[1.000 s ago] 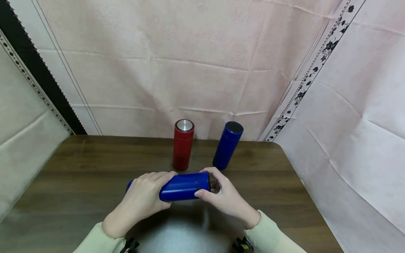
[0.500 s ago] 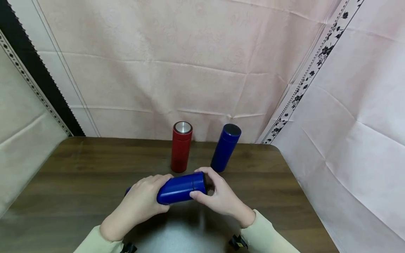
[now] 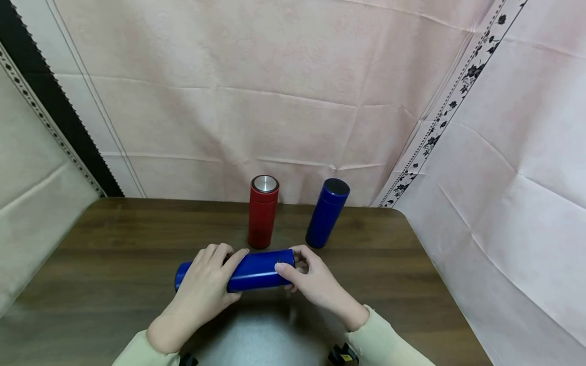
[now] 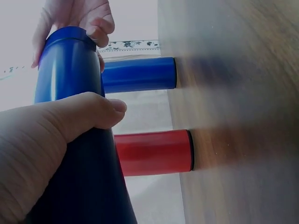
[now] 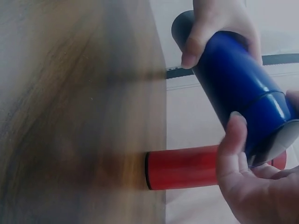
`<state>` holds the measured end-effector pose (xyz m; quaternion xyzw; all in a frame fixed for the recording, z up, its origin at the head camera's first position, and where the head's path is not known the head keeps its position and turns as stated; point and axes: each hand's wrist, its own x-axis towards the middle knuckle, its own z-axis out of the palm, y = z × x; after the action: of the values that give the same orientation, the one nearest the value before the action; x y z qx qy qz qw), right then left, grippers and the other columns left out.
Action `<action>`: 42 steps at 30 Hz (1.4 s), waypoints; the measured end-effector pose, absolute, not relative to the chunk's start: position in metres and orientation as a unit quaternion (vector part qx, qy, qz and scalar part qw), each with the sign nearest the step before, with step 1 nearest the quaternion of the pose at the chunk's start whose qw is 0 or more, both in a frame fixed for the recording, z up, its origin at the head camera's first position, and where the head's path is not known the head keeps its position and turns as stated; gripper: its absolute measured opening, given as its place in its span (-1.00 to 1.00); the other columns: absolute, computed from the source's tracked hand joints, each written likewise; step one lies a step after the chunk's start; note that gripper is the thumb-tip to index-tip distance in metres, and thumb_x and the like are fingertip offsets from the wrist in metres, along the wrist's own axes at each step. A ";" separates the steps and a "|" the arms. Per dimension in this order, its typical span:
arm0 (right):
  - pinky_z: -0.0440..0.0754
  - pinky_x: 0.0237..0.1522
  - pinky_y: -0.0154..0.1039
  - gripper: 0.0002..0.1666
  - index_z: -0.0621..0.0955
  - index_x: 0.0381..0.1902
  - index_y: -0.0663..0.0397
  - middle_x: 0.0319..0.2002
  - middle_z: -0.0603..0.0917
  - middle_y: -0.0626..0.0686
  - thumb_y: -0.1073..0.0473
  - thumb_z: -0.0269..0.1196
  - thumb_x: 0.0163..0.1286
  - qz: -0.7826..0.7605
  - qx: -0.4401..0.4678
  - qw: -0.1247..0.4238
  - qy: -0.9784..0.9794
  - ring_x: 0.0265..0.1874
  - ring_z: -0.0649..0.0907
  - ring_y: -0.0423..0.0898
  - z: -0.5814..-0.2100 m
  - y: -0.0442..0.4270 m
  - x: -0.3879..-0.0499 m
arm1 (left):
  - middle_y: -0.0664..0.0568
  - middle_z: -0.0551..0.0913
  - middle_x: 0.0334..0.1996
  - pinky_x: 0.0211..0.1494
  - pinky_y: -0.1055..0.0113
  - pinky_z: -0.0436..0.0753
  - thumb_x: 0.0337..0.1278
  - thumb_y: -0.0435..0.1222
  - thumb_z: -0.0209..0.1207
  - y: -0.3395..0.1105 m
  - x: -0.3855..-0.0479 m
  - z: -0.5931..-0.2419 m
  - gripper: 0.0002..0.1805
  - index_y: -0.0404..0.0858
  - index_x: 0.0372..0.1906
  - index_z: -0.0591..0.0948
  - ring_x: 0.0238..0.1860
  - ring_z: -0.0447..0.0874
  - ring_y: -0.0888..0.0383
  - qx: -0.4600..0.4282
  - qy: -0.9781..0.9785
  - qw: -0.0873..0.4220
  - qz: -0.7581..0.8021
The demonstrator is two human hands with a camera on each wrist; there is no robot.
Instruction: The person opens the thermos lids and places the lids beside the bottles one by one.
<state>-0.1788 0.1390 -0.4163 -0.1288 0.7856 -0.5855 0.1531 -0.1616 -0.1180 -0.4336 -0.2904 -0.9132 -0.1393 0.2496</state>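
Note:
A blue thermos (image 3: 256, 271) is held almost level above the table, its lid end to the right. My left hand (image 3: 203, 284) grips the body from above, its thumb (image 4: 96, 109) lying along the side in the left wrist view. At the lid (image 5: 268, 116), my right hand (image 3: 313, 279) has its thumb on the near side and its fingers curled round the end. Part of the silvery lid top (image 5: 282, 142) shows in the right wrist view. Some right fingers are hidden behind the lid.
Behind the hands, a red thermos (image 3: 263, 213) with a silvery top and a second blue thermos (image 3: 327, 213) with a dark top stand upright on the wooden table (image 3: 114, 244). Pale cloth (image 3: 293, 101) hangs along the back and sides.
The held thermos has tipped slightly nearer level, and more of its base end shows beyond the left hand. The right fingers have shifted round the lid. Both standing thermoses stay put.

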 end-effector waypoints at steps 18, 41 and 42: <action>0.63 -0.17 0.15 -0.50 0.44 0.15 -0.20 -0.04 0.54 0.12 -0.10 0.29 0.32 -0.596 -0.146 0.148 0.776 -0.22 0.66 0.06 -0.423 0.146 -0.176 | -0.01 0.58 -0.21 -0.18 0.10 0.62 -0.62 0.01 0.61 -0.118 -0.164 -0.433 -0.08 -0.14 0.12 0.55 -0.24 0.46 0.00 -0.303 -0.907 0.266 -0.123; 0.60 -0.15 -0.14 -0.33 0.35 0.27 -0.33 0.04 0.46 -0.08 -0.06 0.37 0.25 -0.497 -0.236 0.086 0.830 -0.12 0.55 -0.03 -0.413 0.148 -0.165 | 0.11 0.60 -0.22 -0.28 0.17 0.66 -0.55 0.14 0.54 -0.125 -0.163 -0.431 -0.16 -0.05 0.09 0.62 -0.24 0.53 0.12 -0.293 -0.922 0.205 -0.149; 0.59 -0.12 -0.15 -0.31 0.33 0.27 -0.36 0.07 0.45 -0.12 -0.07 0.36 0.25 -0.481 -0.253 0.075 0.836 -0.09 0.54 -0.06 -0.412 0.148 -0.165 | 0.13 0.60 -0.21 -0.27 0.15 0.67 -0.54 0.15 0.54 -0.125 -0.163 -0.431 -0.15 -0.03 0.10 0.61 -0.23 0.54 0.13 -0.288 -0.926 0.189 -0.155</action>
<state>-0.1650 0.1485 -0.4122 -0.2529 0.8359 -0.4813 0.0754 -0.1633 -0.1255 -0.4305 -0.2881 -0.9259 -0.1553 0.1886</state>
